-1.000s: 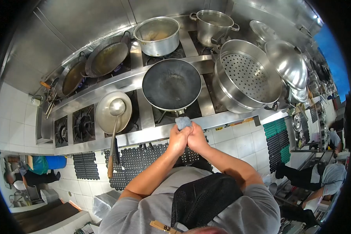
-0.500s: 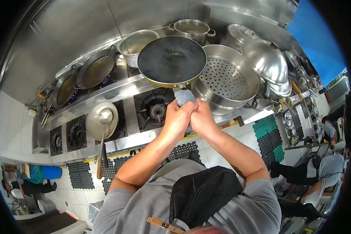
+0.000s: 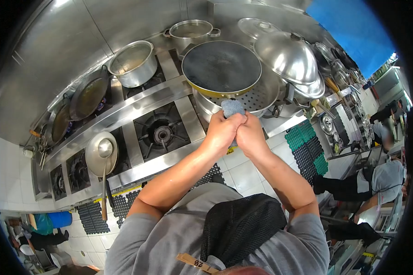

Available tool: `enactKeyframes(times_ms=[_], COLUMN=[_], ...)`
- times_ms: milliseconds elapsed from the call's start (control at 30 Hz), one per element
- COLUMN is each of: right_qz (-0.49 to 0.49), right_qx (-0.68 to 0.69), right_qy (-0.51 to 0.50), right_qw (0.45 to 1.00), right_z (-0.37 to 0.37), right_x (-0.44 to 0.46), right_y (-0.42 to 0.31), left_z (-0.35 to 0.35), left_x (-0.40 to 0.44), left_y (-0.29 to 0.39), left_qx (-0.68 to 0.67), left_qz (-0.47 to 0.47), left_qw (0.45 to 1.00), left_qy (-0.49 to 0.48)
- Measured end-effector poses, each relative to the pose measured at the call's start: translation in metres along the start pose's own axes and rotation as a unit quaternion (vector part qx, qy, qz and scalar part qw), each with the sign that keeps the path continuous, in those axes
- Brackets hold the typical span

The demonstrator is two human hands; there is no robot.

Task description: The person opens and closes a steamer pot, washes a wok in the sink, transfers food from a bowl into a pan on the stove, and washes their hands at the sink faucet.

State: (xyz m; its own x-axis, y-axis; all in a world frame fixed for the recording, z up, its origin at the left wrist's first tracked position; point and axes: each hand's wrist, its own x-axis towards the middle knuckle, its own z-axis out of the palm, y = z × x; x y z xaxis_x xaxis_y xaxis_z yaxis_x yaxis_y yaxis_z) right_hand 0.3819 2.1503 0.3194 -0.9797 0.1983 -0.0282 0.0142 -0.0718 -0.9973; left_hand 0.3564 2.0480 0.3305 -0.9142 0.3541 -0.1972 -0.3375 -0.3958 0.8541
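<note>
A large black frying pan (image 3: 221, 66) with a yellow outer side is held out in front of me, partly covering a perforated steamer pot (image 3: 270, 94). Both my hands are closed together at its handle end, around a grey-blue cloth (image 3: 233, 107). My left hand (image 3: 221, 134) and my right hand (image 3: 252, 136) press side by side; the handle itself is hidden by cloth and fingers. Left of them lies a bare gas burner (image 3: 162, 134). The pan's inside looks dark, with nothing in it that I can make out.
Behind stand a deep pot (image 3: 135, 68), a two-handled pot (image 3: 190, 31) and woks (image 3: 89, 96). A domed lid (image 3: 287, 57) is to the right. A ladle (image 3: 104, 149) rests in a shallow pan (image 3: 94, 161), its handle jutting over the stove's front. Another person (image 3: 385, 181) is at far right.
The frying pan has shifted right, away from the deep pot and further over the steamer pot. Both hands stay closed at its handle. My view has turned somewhat.
</note>
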Motion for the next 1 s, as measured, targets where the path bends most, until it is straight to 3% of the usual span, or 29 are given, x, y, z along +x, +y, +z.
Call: enactKeyframes(times_ms=[367, 1000], right_qz=[0.059, 0.089], right_qx=[0.003, 0.152], right_qy=[0.054, 0.003], right_qw=[0.997, 0.984], right_z=[-0.052, -0.038], right_x=[0.008, 0.017], right_y=[0.037, 0.057], left_z=[0.022, 0.004], left_x=[0.033, 0.043], left_y=[-0.051, -0.056], left_qx=[0.045, 0.129], left_qz=[-0.048, -0.042], left_qw=[0.997, 0.991], left_qy=[-0.029, 0.013])
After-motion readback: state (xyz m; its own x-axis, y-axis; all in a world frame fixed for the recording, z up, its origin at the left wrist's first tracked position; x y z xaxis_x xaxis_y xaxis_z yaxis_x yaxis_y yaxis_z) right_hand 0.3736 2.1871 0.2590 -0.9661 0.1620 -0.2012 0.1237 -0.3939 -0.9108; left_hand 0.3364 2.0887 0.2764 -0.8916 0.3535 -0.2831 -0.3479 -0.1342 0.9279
